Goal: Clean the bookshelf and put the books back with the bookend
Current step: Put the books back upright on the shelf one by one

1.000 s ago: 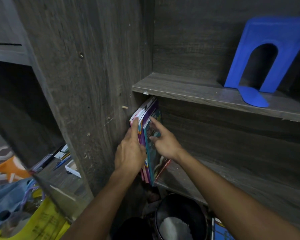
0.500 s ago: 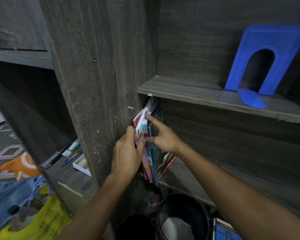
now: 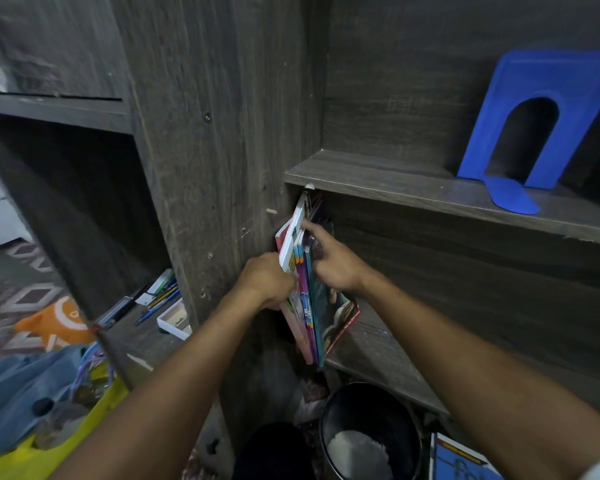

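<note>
While the books [image 3: 309, 317] stand on edge in the left corner of the lower shelf [image 3: 371, 344], just below the picture's middle, two hands are on them. At least five thin books show in the bundle, which leans against the side panel [image 3: 222, 133]. The outermost, on the 3 o'clock side, is a magazine [image 3: 340, 313] with a red border that slumps away from the rest.

The left hand [image 3: 267, 278] has its grip curled round the edges of the books nearest the panel. The right hand [image 3: 336, 268] lays a straight index finger [image 3: 310, 228] on the top edges. Its other fingers are folded, and I cannot tell whether that grip clasps a book.

One blue bookend [image 3: 534, 133] stands upright at 2 o'clock on the upper shelf [image 3: 378, 174], well apart from the books, its tongue pointing outward. That shelf board sits just over the books' tops, and the two hands cover their middles.

At 6 o'clock is one black bin [image 3: 388, 410] with something white in it, and at 5 o'clock one blue booklet [image 3: 465, 462]. At 8 o'clock lie several pens [image 3: 163, 292], too bunched to count, and one white tray [image 3: 174, 322]. One yellow bag [image 3: 49, 455] lies at 7 o'clock.
</note>
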